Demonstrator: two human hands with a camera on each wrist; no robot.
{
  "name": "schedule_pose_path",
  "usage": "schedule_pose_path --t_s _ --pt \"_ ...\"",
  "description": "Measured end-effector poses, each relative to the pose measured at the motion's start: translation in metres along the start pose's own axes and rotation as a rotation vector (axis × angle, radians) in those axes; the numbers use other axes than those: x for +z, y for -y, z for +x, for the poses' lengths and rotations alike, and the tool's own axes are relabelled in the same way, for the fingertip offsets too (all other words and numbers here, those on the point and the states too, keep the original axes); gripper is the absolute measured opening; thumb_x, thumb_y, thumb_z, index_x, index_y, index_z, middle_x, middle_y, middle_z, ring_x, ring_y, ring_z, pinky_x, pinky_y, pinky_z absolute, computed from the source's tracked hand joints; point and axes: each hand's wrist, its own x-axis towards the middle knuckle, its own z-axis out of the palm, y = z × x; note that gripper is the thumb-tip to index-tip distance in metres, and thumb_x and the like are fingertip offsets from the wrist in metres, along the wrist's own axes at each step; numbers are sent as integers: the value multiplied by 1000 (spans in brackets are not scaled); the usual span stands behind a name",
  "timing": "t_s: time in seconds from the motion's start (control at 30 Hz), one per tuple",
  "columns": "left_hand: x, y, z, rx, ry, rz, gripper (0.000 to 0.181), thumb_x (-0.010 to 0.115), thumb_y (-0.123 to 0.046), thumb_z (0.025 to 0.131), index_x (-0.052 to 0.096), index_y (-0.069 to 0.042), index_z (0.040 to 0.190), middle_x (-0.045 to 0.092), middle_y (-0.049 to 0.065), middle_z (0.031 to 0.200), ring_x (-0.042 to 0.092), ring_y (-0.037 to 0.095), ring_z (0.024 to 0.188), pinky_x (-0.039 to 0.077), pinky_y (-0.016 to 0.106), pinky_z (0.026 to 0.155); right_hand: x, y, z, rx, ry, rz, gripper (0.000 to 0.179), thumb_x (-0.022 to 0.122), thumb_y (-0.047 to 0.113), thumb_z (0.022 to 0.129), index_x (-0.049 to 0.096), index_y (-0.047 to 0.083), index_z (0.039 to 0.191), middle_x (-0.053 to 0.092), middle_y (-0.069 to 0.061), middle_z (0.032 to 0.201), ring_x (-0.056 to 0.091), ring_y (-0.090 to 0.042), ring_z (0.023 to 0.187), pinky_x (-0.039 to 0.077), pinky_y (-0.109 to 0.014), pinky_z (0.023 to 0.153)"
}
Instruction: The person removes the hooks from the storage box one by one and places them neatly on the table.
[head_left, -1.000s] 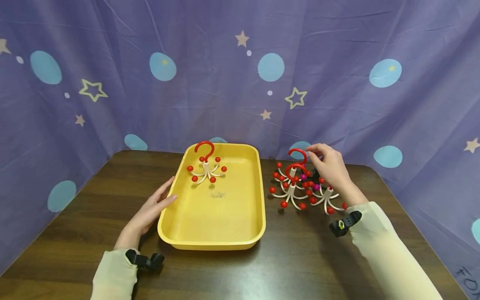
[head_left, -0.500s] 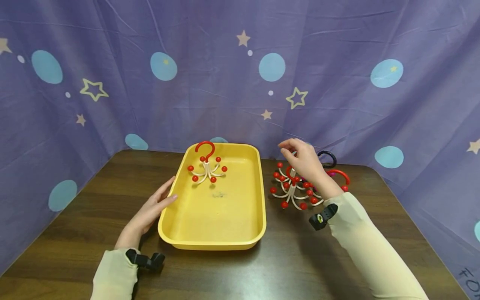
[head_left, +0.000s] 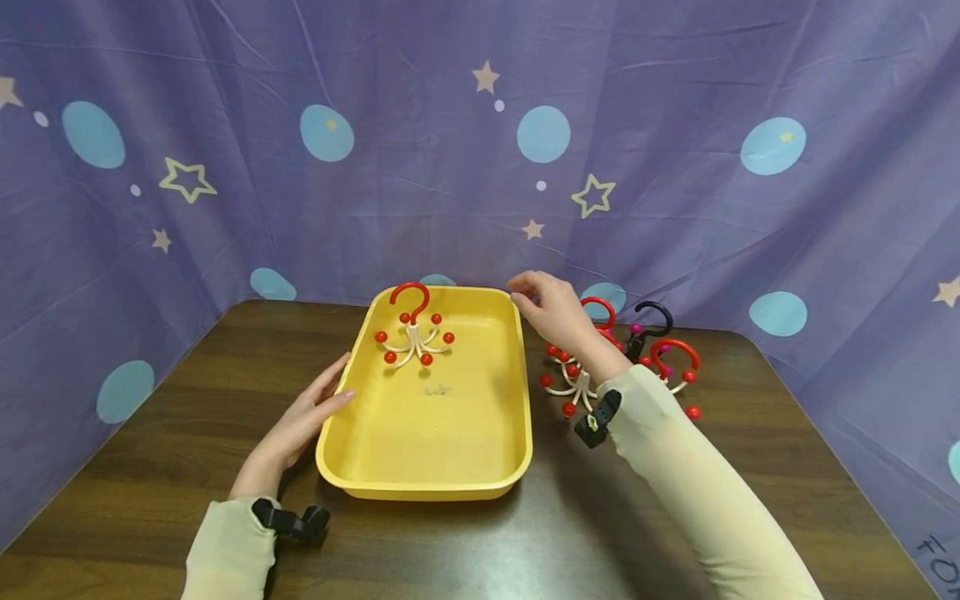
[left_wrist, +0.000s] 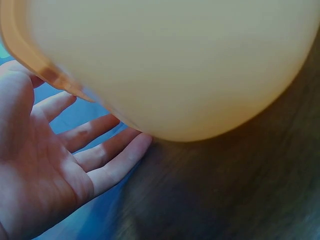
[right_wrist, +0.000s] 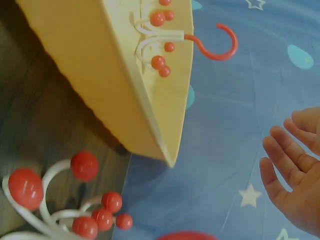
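My left hand (head_left: 300, 421) holds the left rim of a yellow plastic tray (head_left: 427, 486). Its thumb lies over the rim, and in the left wrist view its fingers (left_wrist: 117, 160) stretch along the outer wall. Inside the tray at the back left stands a small hanger (head_left: 413, 337) with a red hook and white curved arms tipped with red balls. Over the tray's back right corner hovers my right hand (head_left: 558, 312), its fingers loosely bent. Nothing is in it in the right wrist view.
Several like hangers (head_left: 579, 385) stand clustered right of the tray, partly hidden by my right arm. Among them is a black hanger (head_left: 654, 317) with pink balls. A purple curtain (head_left: 420, 167) hangs behind the brown table (head_left: 525, 550).
My right hand has moved left from above the hanger cluster to the tray's back right corner, uncovering the black hook. My left hand and the tray stay in place.
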Motion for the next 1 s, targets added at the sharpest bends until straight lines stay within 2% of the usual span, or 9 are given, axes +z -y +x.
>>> schedule_pose_path --t_s 0.3,0.67,1.0 --pt "0 2 2 8 9 -22 67 48 -35 94 10 -26 148 24 19 147 38 34 123 44 27 84 21 18 22 -7 67 -12 27 52 20 93 59 10 116 60 -6 114 57 -20 100 46 -34 86" --pt "0 1 0 2 8 -11 67 48 -36 94 9 -25 148 19 19 148 33 36 126 42 34 89 50 43 44 10 181 -4 35 49 25 94 52 12 126 54 -4 124 51 -19 111 41 -35 93" --pt "0 0 1 4 3 -25 67 48 -35 94 10 -26 147 24 19 146 36 35 123 43 27 85 80 53 55 -2 243 -29 40 49 19 94 44 9 133 46 -6 133 45 -20 120 38 -34 97"
